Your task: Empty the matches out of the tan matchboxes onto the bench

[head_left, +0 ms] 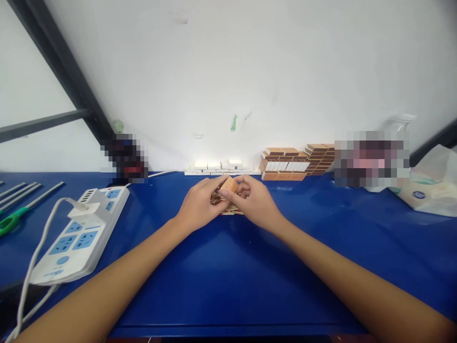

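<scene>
A small orange matchbox (229, 184) is held between the fingers of both hands over the middle of the table. My left hand (200, 202) grips its left side, and my right hand (260, 202) holds it from the right with the thumb in front. Directly beneath lies a pile of matches (232, 210), partly covered by my hands. Behind them, along the wall, white box pieces (214, 167) lie in low rows. To the right of these, brown and orange matchboxes (283, 175) are stacked, some with white sides facing me.
A white power strip (89, 233) with a plugged-in charger and cable lies on the left of the blue table (221, 281). Green-handled scissors (12, 221) and metal rods (46, 194) are at far left. A tissue pack (433, 190) sits at far right. Two blurred items stand against the wall.
</scene>
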`<action>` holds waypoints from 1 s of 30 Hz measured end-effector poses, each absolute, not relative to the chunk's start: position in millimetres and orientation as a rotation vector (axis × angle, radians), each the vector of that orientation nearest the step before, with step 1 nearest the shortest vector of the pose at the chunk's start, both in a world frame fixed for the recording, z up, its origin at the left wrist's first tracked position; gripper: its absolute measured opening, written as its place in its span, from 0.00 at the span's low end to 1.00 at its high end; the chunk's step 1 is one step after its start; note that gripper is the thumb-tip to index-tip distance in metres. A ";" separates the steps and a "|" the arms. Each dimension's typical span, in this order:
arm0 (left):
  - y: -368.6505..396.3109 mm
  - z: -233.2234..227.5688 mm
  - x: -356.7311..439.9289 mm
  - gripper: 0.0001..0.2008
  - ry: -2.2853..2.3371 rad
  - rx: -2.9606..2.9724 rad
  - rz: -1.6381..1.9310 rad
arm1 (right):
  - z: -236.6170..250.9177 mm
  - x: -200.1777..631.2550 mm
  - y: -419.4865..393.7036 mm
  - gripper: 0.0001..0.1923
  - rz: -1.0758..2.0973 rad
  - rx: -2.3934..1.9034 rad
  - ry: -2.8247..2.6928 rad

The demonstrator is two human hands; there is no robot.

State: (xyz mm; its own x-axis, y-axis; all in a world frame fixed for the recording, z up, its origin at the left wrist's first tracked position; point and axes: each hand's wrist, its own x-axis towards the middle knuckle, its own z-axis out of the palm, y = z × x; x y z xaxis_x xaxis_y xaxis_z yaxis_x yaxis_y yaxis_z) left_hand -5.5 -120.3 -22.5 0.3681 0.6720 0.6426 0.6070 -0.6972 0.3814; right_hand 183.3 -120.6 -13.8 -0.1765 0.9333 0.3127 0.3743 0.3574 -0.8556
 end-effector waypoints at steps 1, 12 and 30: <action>-120.1 -21.7 -5.7 0.23 1.188 2.524 1.267 | -14.7 183.6 -119.5 0.22 0.814 -1.159 -1.710; -111.3 -15.6 -11.2 0.16 1.250 2.314 1.407 | -5.4 181.1 -118.8 0.26 1.070 -1.064 -1.265; -110.7 -15.6 -11.2 0.19 1.283 2.286 1.466 | 2.5 181.4 -120.7 0.21 1.186 -1.085 -1.059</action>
